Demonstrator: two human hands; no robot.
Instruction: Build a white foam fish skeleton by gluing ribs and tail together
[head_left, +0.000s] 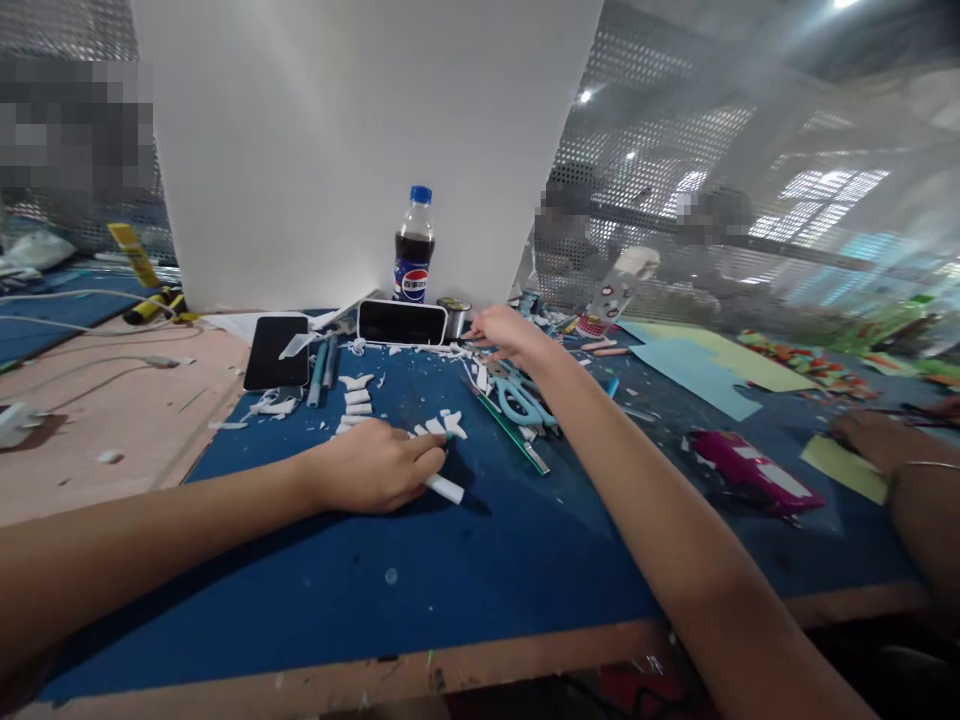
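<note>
My left hand (379, 465) rests on the blue mat (360, 590), closed around a white pen (448, 488) with a dark end. Small white cut pieces (358, 396) lie in a bent row just behind it, partly hidden by the hand. My right hand (506, 332) reaches to the back of the mat with its fingers apart, near a spool (454, 318) and a propped-up phone (402, 323). Under my right wrist lie light-blue scissors (517, 400) and a green-edged cutting blade or ruler (514, 432).
A cola bottle (415, 250) stands before a white board (360, 130). Another phone (277, 352) and teal pens (319, 370) lie at left. To the right are coloured paper (697, 375), a magenta packet (754, 470) and another person's hand (870, 440).
</note>
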